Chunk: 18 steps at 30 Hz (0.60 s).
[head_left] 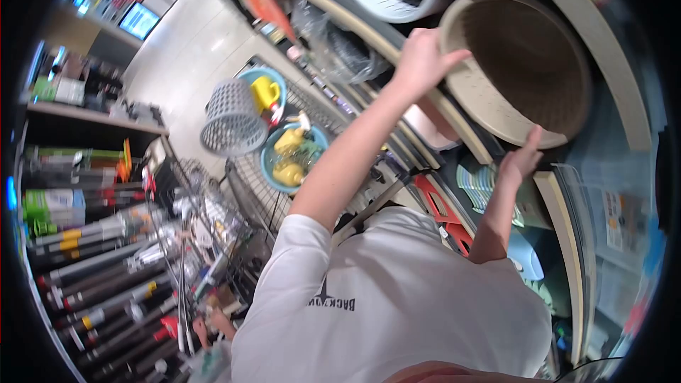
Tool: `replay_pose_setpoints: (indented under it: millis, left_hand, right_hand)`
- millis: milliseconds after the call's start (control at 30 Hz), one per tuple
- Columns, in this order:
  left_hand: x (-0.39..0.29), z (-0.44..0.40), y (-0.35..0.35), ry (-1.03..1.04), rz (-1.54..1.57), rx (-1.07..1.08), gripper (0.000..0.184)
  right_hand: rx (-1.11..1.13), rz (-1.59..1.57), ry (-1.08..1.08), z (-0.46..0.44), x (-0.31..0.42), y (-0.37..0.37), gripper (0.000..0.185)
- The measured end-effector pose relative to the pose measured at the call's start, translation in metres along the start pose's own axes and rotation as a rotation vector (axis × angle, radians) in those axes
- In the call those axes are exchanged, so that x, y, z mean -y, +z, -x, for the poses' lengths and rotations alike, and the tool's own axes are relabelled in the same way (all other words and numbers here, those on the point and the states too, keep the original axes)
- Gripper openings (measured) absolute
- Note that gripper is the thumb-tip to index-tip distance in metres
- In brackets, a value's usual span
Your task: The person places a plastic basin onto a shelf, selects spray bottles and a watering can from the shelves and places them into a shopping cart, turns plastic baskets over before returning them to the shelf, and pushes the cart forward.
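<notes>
A large beige plastic basket (489, 103) with a brown inside is tilted, its mouth facing me, in front of the shelves at the upper right. My left hand (424, 64) grips its left rim, thumb over the edge and fingers around the outside. At the lower rim is my right hand (521, 159), slightly blurred, with a digit over the edge; its other fingers are partly hidden. Just above the beige basket sits a white basket (425, 4) with a dark inside.
Behind my left arm stands a wire shopping cart (245, 202) with a grey perforated basket (233, 117) and a blue basin (265, 170) holding yellow items. Packed shelves (92, 124) line the left side. Another person's hand (221, 323) shows at lower left. Clear plastic bins (610, 198) stand at right.
</notes>
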<state>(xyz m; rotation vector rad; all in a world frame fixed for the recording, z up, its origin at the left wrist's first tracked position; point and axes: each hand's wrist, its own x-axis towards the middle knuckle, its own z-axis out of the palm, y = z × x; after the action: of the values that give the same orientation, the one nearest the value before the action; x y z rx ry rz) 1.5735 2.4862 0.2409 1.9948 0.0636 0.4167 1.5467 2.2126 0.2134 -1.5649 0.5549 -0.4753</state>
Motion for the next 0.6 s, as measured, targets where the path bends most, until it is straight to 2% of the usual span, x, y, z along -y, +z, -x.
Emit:
replay_pose_setpoints:
  millis: [33,67,100,167,233,267,300,333,400,467,533,567,600]
  left_hand:
    - [0.000,0.018,0.000,0.098,0.002,-0.122,0.050]
    - [0.003,0.035,-0.002,0.139,0.058,-0.219,0.053]
    - [0.005,0.057,-0.013,0.174,0.061,-0.270,0.052]
    - [0.022,0.103,-0.046,0.175,0.018,-0.294,0.042]
    - [0.054,0.157,-0.086,0.068,-0.151,-0.419,0.036]
    - [0.074,0.184,-0.107,0.006,-0.230,-0.520,0.031]
    - [0.105,0.209,-0.133,-0.001,-0.458,-0.616,0.031]
    - [0.150,0.233,-0.167,-0.057,-0.480,-0.667,0.033]
    - [0.201,0.274,-0.238,-0.163,-0.731,-0.767,0.057]
    - [0.250,0.299,-0.298,-0.415,-1.017,-0.909,0.070]
    - [0.280,0.313,-0.341,-0.687,-1.067,-0.851,0.081]
    - [0.303,0.322,-0.364,-0.691,-1.061,-0.852,0.081]
    - [0.329,0.331,-0.383,-0.737,-1.085,-0.694,0.076]
  right_hand:
    - [-0.035,0.084,-0.011,0.001,-0.001,-0.003,0.084]
    - [0.054,0.035,-0.125,-0.003,-0.014,-0.010,0.082]
    - [0.130,-0.020,-0.240,-0.003,-0.027,-0.017,0.079]
    - [0.077,-0.069,-0.257,0.002,-0.046,-0.030,0.073]
    - [0.190,0.094,-0.290,0.016,-0.045,-0.056,0.082]
    - [0.259,-0.078,-0.407,0.033,-0.029,-0.051,0.071]
    - [0.324,-0.254,-0.525,0.054,-0.011,-0.045,0.060]
    - [0.324,-0.250,-0.524,0.066,-0.006,-0.044,0.060]
    - [0.327,-0.177,-0.774,0.082,-0.001,-0.052,0.045]
    - [0.404,-0.170,-0.831,0.098,0.005,-0.054,0.041]
    - [0.534,-0.157,-0.945,0.106,0.006,-0.057,0.038]
    - [0.537,-0.154,-0.950,0.112,0.006,-0.056,0.038]
    - [0.598,-0.174,-0.910,0.120,0.007,-0.056,0.037]
